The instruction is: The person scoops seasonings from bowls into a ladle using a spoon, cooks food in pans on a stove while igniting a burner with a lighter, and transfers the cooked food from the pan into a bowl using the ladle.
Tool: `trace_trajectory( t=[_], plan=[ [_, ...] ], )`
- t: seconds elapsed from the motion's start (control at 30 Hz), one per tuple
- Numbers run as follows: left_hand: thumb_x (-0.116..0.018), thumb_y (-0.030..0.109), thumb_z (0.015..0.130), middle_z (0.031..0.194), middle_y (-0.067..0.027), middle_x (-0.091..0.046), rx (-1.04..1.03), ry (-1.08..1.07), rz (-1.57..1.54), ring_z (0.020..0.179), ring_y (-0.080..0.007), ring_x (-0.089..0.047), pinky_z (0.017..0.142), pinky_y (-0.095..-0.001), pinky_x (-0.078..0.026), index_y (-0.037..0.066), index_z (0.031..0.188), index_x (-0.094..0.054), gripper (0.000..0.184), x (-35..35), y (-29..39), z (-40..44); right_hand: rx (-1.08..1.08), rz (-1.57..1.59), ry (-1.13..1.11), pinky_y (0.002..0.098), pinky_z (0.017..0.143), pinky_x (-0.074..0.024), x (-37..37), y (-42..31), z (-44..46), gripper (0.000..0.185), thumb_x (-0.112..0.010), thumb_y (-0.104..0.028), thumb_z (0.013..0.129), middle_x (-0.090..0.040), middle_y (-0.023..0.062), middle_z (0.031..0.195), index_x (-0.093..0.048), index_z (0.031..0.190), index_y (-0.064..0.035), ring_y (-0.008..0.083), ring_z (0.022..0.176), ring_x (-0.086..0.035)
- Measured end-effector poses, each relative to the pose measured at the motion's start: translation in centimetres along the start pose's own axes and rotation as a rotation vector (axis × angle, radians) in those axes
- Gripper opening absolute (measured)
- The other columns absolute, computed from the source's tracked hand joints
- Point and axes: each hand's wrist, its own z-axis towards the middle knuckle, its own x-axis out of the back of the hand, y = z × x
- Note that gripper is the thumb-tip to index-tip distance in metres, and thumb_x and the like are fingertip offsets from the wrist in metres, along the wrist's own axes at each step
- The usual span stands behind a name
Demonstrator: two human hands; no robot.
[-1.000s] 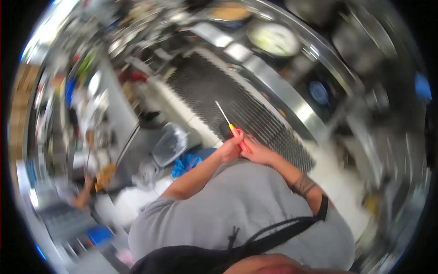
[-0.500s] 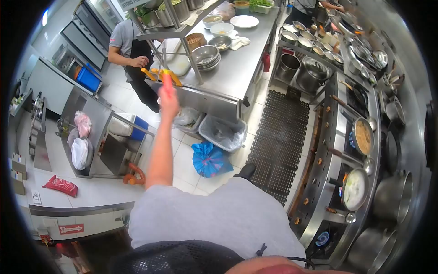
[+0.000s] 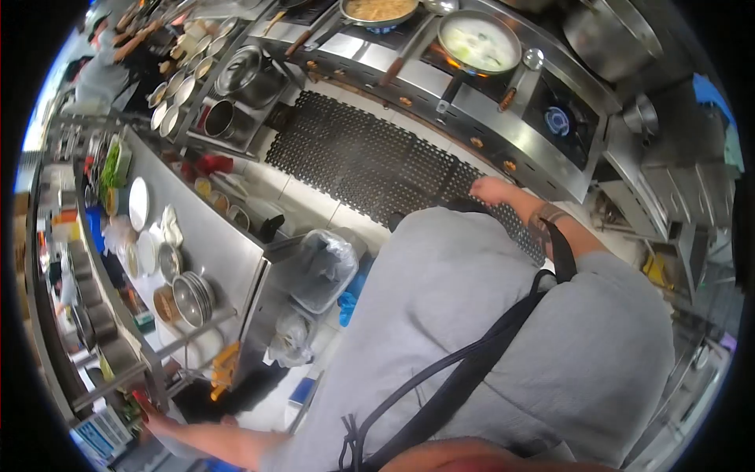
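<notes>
At the lower left, my left hand is closed on a red-handled tool, of which only a bit of red shows. It is beside the metal shelf frame and below some yellow-orange handles at the table's end. My right hand hangs over the black floor mat, near the stove front. Its fingers look curled together, and nothing shows in them.
The stove holds a pan of white liquid over flame and a pan of brown food. An empty burner burns blue. Nested bowls sit on the steel table. A lined bin stands by it. Other people work at upper left.
The view has swung toward the stove. My left hand with the red-handled tool now appears at lower left instead of over the table's end. My right hand has come into view; the co-worker beside the table no longer shows clearly.
</notes>
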Motion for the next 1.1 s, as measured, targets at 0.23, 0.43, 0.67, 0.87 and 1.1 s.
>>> trace_trajectory(
  t=[0.23, 0.43, 0.67, 0.87, 1.1],
  plan=[
    [-0.058, 0.052, 0.09, 0.123, -0.0293, -0.067, 0.407, 0.418, 0.644, 0.12, -0.0432, -0.062, 0.099, -0.049, -0.052, -0.013, 0.107, -0.069, 0.068, -7.0, -0.3, 6.3, 0.174, 0.056, 0.488, 0.0404, 0.066, -0.0546, 0.4, -1.0, 0.4, 0.026, -0.059, -0.026, 0.095, -0.071, 0.0129, 0.08, -0.072, 0.098, -0.0033, 0.0273, 0.068, -0.068],
    [-0.063, 0.05, 0.078, 0.113, -0.0301, -0.061, 0.336, 1.03, 0.665, 0.105, -0.0435, -0.06, 0.086, -0.0544, -0.051, -0.004, 0.096, -0.066, 0.057, -8.6, -0.8, 4.1, 0.002, 0.084, 0.663, 0.0424, 0.072, -0.0568, 1.4, 0.7, 1.6, 0.026, -0.059, -0.024, 0.093, -0.074, 0.0159, 0.088, -0.073, 0.099, -0.0027, 0.0325, 0.076, -0.072],
    [-0.069, 0.018, 0.089, 0.103, -0.0132, -0.053, -0.533, 1.262, -0.094, 0.087, -0.0278, -0.057, 0.072, -0.0415, -0.05, 0.001, 0.099, -0.053, 0.026, -16.6, 22.3, -16.1, 0.032, 0.191, 0.504, 0.0424, 0.061, -0.0553, -0.1, 2.9, 3.1, 0.027, -0.059, -0.026, 0.094, -0.071, 0.0151, 0.079, -0.072, 0.095, -0.0016, 0.0252, 0.058, -0.068],
    [-0.069, 0.007, 0.089, 0.119, -0.0137, -0.065, -0.605, -0.528, -0.322, 0.103, -0.0262, -0.064, 0.095, -0.0391, -0.05, 0.003, 0.123, -0.065, 0.034, -42.9, 35.8, -39.0, 0.155, 0.064, 0.384, 0.0422, 0.075, -0.0561, -2.3, 4.7, 4.2, 0.025, -0.062, -0.024, 0.091, -0.074, 0.0196, 0.091, -0.074, 0.098, -0.0028, 0.0297, 0.079, -0.071],
    [-0.078, 0.024, 0.082, 0.128, -0.0255, -0.062, -0.621, -1.347, -0.362, 0.113, -0.0319, -0.065, 0.095, -0.043, -0.052, -0.008, 0.132, -0.055, 0.063, -64.2, 42.6, -56.4, -0.092, 0.346, 0.269, 0.0348, 0.056, -0.0528, -0.2, 6.0, 3.7, 0.022, -0.061, -0.02, 0.095, -0.069, 0.0099, 0.076, -0.073, 0.097, -0.0023, 0.0186, 0.063, -0.067]
  ],
)
